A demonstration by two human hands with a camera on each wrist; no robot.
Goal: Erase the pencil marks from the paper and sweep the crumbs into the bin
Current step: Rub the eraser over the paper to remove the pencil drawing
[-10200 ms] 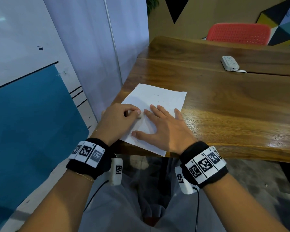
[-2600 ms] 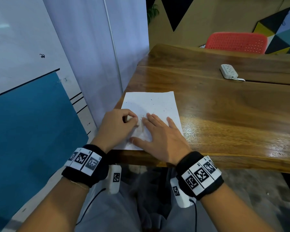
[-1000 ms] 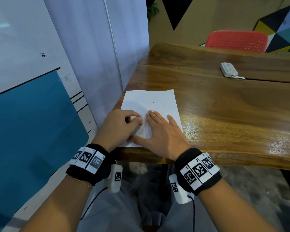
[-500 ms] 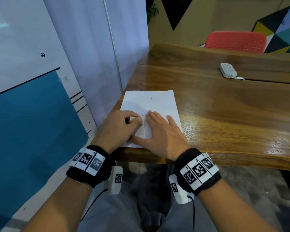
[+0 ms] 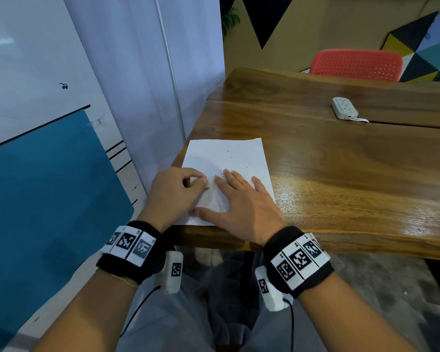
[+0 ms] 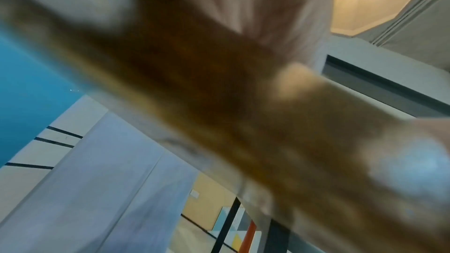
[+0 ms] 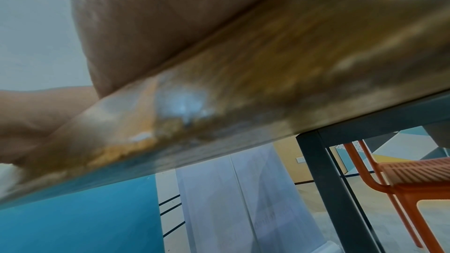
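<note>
L hand [image 5: 177, 190]: fingers curled, tips pinched at sheet surface, presumably on an eraser, but eraser itself hidden, so can't confirm. R hand [image 5: 241, 203]: flat, fingers spread, pressing down on paper [image 5: 229, 158], just beside L fingertips at their 3 o'clock. Paper: white sheet at near-left corner of table [image 5: 341, 174], near edge at table lip. Crumbs [image 5: 235, 165]: dark specks scattered at 12–1 o'clock from the hands. Power strip [image 5: 344, 111]: far, approx 1 o'clock; red chair [image 5: 354, 64] beyond. Bin: not in view. Wrist views: blurred table edge only. Risk: thin sheet could buckle or tear if R hand's pressure eases under rubbing; crumbs may scatter off table edge w/ a careless sweep. Vs earlier frames: sheet was angled, now lies squarer to table edge; hands hold much the same posture throughout.
</note>
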